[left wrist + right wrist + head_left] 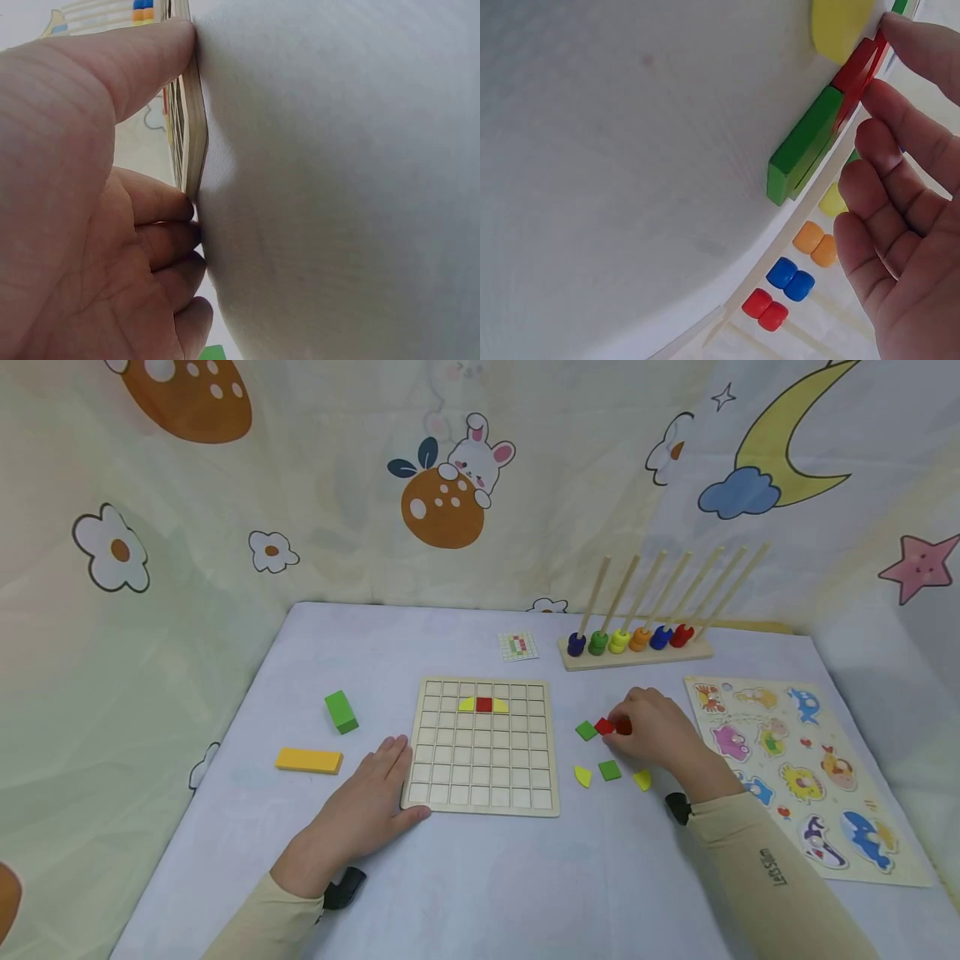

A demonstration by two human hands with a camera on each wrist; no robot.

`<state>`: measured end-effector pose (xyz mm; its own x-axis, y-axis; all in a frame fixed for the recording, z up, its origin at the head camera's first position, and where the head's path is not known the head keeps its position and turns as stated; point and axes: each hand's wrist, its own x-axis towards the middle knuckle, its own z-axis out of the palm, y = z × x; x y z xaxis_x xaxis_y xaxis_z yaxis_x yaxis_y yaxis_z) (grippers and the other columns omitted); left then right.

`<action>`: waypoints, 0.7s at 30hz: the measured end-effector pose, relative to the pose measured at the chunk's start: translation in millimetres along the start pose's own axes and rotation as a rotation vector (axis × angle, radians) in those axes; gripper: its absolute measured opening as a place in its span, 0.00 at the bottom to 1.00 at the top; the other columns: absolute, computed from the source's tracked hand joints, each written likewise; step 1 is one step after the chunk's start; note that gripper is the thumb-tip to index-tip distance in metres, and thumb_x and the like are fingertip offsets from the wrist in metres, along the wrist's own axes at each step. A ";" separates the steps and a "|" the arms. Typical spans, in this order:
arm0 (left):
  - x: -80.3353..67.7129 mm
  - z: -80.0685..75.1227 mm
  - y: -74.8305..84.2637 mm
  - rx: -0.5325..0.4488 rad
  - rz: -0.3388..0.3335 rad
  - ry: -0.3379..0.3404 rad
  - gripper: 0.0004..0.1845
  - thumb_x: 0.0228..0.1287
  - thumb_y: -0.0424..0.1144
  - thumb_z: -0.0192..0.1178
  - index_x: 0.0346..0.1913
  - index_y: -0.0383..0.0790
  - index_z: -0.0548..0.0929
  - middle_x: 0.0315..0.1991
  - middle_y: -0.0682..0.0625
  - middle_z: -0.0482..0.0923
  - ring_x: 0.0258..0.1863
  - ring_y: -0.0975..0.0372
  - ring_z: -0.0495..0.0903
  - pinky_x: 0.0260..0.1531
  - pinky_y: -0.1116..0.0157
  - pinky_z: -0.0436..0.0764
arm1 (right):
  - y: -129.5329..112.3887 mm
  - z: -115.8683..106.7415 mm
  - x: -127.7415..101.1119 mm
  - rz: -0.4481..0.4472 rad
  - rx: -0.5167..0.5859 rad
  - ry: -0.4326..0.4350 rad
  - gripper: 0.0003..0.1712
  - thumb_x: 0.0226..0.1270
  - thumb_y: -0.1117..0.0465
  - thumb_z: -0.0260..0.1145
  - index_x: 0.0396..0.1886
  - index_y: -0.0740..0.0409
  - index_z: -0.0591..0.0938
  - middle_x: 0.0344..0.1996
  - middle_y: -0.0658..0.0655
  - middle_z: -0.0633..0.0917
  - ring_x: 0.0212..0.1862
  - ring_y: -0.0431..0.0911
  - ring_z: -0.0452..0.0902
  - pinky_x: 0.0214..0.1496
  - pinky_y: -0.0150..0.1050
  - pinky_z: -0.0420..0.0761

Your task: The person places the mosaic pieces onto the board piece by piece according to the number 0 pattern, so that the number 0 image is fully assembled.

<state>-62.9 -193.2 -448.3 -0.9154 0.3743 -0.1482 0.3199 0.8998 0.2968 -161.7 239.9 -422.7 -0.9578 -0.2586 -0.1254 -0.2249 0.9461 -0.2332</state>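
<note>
Left hand [367, 806], fingers flat, steadies square wooden grid board [483, 745] at 9 o'clock. Right hand [656, 727] pinches small red square tile [604, 726]; the shallow pinch risks dropping it.

Soft, even light fills the scene, bright without harsh glare. The hands cast only faint shadows on the pale tablecloth [480, 877]. The head view is sharp but bends at its edges, leaning the wooden rods [667, 585]. Both wrist views are tilted, their nearest skin soft and blurred.
</note>
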 end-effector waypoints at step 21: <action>0.1 0.2 -0.8 0.001 0.003 -0.004 0.54 0.69 0.62 0.65 0.82 0.30 0.55 0.85 0.37 0.49 0.86 0.45 0.49 0.83 0.45 0.58 | -11.7 -6.8 7.0 -0.021 -0.003 0.033 0.15 0.64 0.55 0.76 0.46 0.59 0.91 0.41 0.58 0.85 0.46 0.53 0.75 0.52 0.50 0.83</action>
<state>-63.3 -193.8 -448.7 -0.9134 0.3779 -0.1512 0.3229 0.8989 0.2961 -167.0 228.3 -414.3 -0.9582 -0.2721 -0.0886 -0.2458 0.9411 -0.2323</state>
